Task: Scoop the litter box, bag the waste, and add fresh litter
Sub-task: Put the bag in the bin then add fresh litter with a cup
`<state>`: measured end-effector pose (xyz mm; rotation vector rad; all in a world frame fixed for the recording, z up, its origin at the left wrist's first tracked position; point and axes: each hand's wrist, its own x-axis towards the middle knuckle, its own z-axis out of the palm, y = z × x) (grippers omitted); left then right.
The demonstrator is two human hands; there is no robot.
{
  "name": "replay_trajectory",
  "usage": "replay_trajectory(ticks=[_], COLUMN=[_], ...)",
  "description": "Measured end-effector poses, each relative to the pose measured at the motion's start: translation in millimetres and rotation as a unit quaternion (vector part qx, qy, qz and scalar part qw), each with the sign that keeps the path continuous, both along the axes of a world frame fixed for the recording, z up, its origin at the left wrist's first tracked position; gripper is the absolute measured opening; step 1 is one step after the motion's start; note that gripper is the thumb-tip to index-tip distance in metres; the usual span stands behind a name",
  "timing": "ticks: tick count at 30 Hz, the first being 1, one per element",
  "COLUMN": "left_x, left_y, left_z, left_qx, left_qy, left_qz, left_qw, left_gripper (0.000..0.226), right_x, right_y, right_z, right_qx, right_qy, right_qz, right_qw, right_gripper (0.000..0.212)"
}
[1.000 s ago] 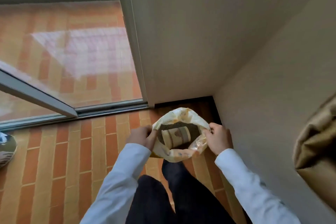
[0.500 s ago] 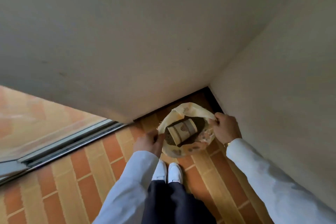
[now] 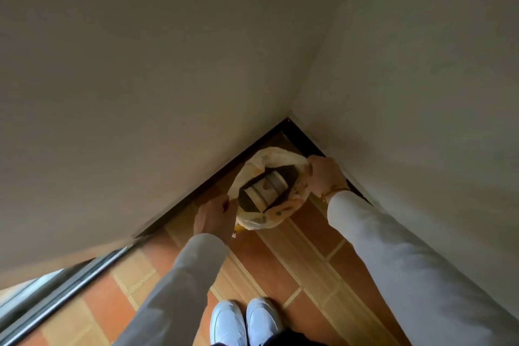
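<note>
A pale yellowish plastic bag (image 3: 262, 218) hangs open low in the corner of the room, just above the tiled floor. My left hand (image 3: 214, 216) pinches its near left rim and my right hand (image 3: 325, 175) grips its far right rim, holding the mouth wide. Inside the bag lies a beige cylindrical package (image 3: 266, 187) on dark contents. No litter box or scoop is in view.
Two plain walls meet at the corner (image 3: 289, 118) just behind the bag, with a dark skirting along the floor. Orange and tan floor tiles (image 3: 306, 258) stretch toward my white shoes (image 3: 245, 320). A sliding door track (image 3: 56, 295) runs at the lower left.
The bag has gone lower and deeper into the corner as I bent toward it. The view swung right, so the glass door has slid out of sight. Both hands keep their hold.
</note>
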<state>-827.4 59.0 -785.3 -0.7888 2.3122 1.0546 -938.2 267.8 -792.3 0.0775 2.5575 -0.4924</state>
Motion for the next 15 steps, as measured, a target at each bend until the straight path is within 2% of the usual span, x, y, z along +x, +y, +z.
replay_trajectory(ticks=[6, 11, 15], left_x=[-25.4, -34.3, -41.1], left_y=[6.1, 11.5, 15.9], left_z=[-48.2, -76.4, -82.1], left_qx=[0.027, 0.036, -0.022], left_qy=[-0.015, -0.021, -0.008], left_qz=[0.019, 0.017, -0.011], left_qw=[0.999, 0.999, 1.0], left_gripper=[0.02, 0.022, 0.028], right_x=[-19.3, -23.0, -19.7], right_y=[1.8, 0.3, 1.6], right_z=[-46.2, -74.3, -84.6], right_qx=[0.007, 0.008, -0.032], right_qy=[0.011, -0.034, -0.03], right_qz=[-0.027, -0.033, -0.077], right_qw=[1.0, 0.999, 0.996], right_gripper=[0.02, 0.024, 0.027])
